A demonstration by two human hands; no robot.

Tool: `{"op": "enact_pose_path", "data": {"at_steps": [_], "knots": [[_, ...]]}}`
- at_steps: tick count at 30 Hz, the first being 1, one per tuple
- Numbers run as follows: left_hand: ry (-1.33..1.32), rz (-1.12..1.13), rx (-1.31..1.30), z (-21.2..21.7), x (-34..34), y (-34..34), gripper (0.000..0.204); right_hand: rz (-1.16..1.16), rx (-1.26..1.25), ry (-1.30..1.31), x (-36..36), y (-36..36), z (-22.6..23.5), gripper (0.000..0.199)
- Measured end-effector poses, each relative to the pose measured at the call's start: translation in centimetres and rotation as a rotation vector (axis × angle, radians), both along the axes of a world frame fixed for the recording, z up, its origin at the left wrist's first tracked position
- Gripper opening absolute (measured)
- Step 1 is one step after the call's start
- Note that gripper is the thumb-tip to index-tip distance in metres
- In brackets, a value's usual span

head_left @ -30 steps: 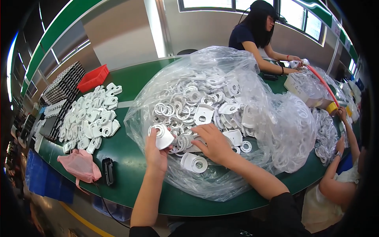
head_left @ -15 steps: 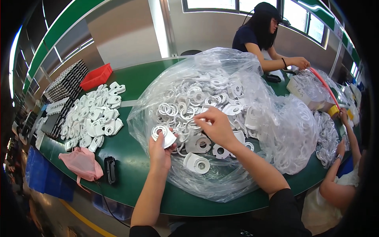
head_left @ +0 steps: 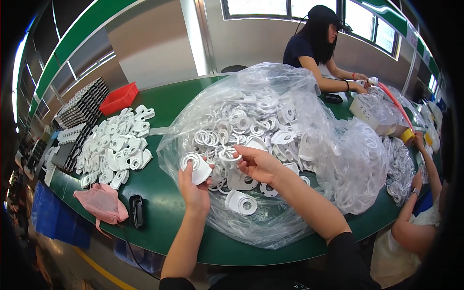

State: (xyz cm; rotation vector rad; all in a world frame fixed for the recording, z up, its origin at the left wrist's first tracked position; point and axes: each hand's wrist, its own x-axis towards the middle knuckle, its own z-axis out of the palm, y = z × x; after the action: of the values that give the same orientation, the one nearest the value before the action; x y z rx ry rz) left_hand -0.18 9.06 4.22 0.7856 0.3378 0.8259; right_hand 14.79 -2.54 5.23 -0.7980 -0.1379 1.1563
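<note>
In my left hand (head_left: pixel 195 189) I grip a white plastic plate with a round ringed hole (head_left: pixel 199 171), tilted up over the near edge of an opened clear plastic bag (head_left: pixel 270 237). My right hand (head_left: pixel 258 163) pinches a white plastic ring (head_left: pixel 229 154) just right of that plate, apart from it. Behind both hands the bag holds a heap of white rings and plates (head_left: pixel 261 116). Nearest to me on the bag lies a loose white plate with a ring (head_left: pixel 241 202).
A pile of white plates (head_left: pixel 113 147) lies left on the green table (head_left: pixel 169 237), near a red bin (head_left: pixel 119 98), stacked dark trays (head_left: pixel 82 104), a pink mesh pouch (head_left: pixel 101 203) and a black case (head_left: pixel 137 210). Co-workers sit at the far right (head_left: pixel 309 53) and near right (head_left: pixel 406 232).
My right hand has come back from the heap with a ring pinched in its fingers, closer to the plate. My left hand keeps its plate, turned slightly.
</note>
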Motion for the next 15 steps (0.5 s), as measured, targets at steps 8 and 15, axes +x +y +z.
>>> {"op": "enact_pose_path", "data": {"at_steps": [8, 15], "knots": [[0.095, -0.148, 0.123, 0.5, 0.1, -2.2, 0.026, 0.253, -0.026, 0.029, 1.6, -4.4, -0.4, 0.014], [0.155, -0.678, 0.169, 0.2, -0.2, -5.6, 0.054, -0.226, -0.087, -0.804, -1.6, -8.0, 1.7, 0.014]]}}
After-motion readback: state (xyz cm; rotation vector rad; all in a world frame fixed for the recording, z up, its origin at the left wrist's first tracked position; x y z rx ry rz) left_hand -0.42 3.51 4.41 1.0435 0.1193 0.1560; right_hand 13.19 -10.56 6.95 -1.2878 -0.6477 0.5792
